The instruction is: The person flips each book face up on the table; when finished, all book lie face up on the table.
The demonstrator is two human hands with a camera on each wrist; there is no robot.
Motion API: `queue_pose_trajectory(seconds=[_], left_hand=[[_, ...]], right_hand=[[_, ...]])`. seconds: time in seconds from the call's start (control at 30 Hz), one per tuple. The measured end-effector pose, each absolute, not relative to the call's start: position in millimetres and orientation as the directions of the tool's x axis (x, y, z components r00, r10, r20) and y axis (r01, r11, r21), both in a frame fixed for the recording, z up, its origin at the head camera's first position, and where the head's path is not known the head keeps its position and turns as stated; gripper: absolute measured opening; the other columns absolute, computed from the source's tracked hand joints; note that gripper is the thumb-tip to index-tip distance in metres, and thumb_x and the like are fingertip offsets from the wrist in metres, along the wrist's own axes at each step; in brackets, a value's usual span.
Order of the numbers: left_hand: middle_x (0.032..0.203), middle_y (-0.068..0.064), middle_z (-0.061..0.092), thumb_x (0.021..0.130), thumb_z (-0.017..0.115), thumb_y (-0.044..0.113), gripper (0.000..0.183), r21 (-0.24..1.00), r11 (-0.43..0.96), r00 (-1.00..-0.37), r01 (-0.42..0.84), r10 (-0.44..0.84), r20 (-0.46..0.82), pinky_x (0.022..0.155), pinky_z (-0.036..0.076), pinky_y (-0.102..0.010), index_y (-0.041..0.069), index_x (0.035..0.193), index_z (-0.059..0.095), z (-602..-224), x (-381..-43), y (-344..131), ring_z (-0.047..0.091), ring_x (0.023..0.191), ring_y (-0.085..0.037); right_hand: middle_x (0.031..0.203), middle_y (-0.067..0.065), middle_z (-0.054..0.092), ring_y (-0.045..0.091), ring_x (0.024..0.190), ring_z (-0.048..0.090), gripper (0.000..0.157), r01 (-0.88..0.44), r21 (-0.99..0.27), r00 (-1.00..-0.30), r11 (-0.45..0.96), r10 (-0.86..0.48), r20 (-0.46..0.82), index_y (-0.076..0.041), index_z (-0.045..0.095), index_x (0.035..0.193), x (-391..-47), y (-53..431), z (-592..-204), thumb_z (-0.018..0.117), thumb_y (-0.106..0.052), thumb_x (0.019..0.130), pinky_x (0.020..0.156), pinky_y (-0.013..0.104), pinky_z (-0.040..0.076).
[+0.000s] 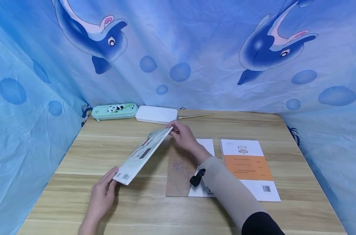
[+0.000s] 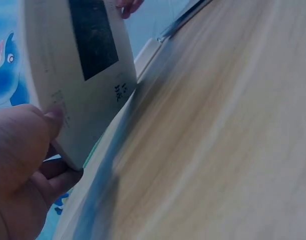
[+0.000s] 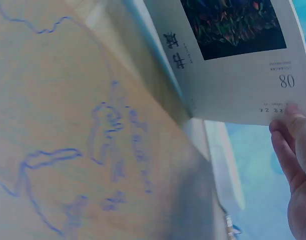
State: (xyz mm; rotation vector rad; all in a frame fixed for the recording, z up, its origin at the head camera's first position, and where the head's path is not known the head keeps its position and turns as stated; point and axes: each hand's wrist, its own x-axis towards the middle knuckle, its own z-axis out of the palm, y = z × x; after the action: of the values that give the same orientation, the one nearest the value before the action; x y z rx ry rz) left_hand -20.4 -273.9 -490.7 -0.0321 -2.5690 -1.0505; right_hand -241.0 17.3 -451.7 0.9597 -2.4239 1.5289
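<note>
White book [image 1: 144, 153], tilted over the wooden table [image 1: 63, 182], spans the left hand [image 1: 102, 192] and right hand [image 1: 182, 135] in the head view; repositioning it seems the step. Left wrist view: thumb and fingers pinch its near end. Right wrist view: thumb and fingers nip the far end; moving on likely calls for even grips.
</note>
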Motion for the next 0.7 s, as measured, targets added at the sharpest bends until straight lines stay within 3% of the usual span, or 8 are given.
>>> queue_pose_trajectory(seconds=[0.1,0.17,0.27,0.37,0.57,0.7], left_hand=[[0.131,-0.027,0.063,0.089,0.058,-0.020,0.047,0.683,0.704,-0.899,0.194,-0.152,0.412,0.099,0.037,-0.004,-0.005,0.133,0.062,-487,-22,-272,0.058,0.123,-0.015],[0.122,-0.028,0.067,0.088,0.059,-0.021,0.043,0.693,0.692,-0.881,0.203,-0.181,0.438,0.092,0.044,-0.005,-0.006,0.128,0.065,-485,-22,-271,0.063,0.114,-0.015],[0.115,-0.029,0.069,0.093,0.058,-0.015,0.033,0.708,0.685,-0.886,0.170,-0.208,0.415,0.085,0.048,-0.006,-0.008,0.125,0.066,-481,-23,-269,0.070,0.102,-0.037],[0.110,-0.029,0.070,0.097,0.059,-0.008,0.023,0.713,0.685,-0.890,0.147,-0.222,0.397,0.075,0.050,-0.004,-0.009,0.118,0.068,-477,-24,-267,0.071,0.096,-0.041],[0.099,-0.026,0.073,0.095,0.064,-0.006,0.018,0.733,0.664,-0.881,0.148,-0.248,0.402,0.055,0.050,-0.011,-0.007,0.110,0.072,-474,-21,-264,0.069,0.079,-0.006],[0.096,-0.025,0.074,0.094,0.064,-0.008,0.017,0.761,0.625,-0.883,0.176,-0.242,0.403,0.050,0.048,-0.015,-0.008,0.109,0.073,-472,-19,-261,0.066,0.073,0.000]], right_hand=[[0.103,0.010,0.074,0.022,0.096,0.073,0.015,-0.598,-0.751,-0.776,0.279,-0.434,0.457,-0.006,0.061,0.104,-241,19,-441,0.070,0.001,0.093,0.084,0.025,0.059],[0.099,0.010,0.075,0.021,0.092,0.073,0.015,-0.621,-0.737,-0.762,0.269,-0.429,0.485,-0.006,0.062,0.103,-241,21,-435,0.072,-0.001,0.092,0.081,0.025,0.060],[0.093,0.010,0.075,0.020,0.085,0.073,0.016,-0.641,-0.721,-0.750,0.262,-0.413,0.517,-0.005,0.064,0.104,-240,25,-425,0.074,-0.003,0.091,0.076,0.024,0.060],[0.086,0.008,0.073,0.017,0.076,0.070,0.020,-0.657,-0.707,-0.740,0.261,-0.403,0.539,-0.004,0.067,0.108,-238,28,-415,0.075,-0.004,0.090,0.070,0.024,0.059],[0.088,0.009,0.070,0.015,0.067,0.067,0.029,-0.625,-0.751,-0.760,0.213,-0.388,0.522,-0.001,0.066,0.119,-232,31,-397,0.075,-0.005,0.091,0.057,0.026,0.058],[0.091,0.008,0.070,0.014,0.066,0.065,0.030,-0.596,-0.778,-0.783,0.199,-0.358,0.508,-0.001,0.066,0.119,-229,31,-387,0.076,-0.006,0.090,0.053,0.028,0.056]])
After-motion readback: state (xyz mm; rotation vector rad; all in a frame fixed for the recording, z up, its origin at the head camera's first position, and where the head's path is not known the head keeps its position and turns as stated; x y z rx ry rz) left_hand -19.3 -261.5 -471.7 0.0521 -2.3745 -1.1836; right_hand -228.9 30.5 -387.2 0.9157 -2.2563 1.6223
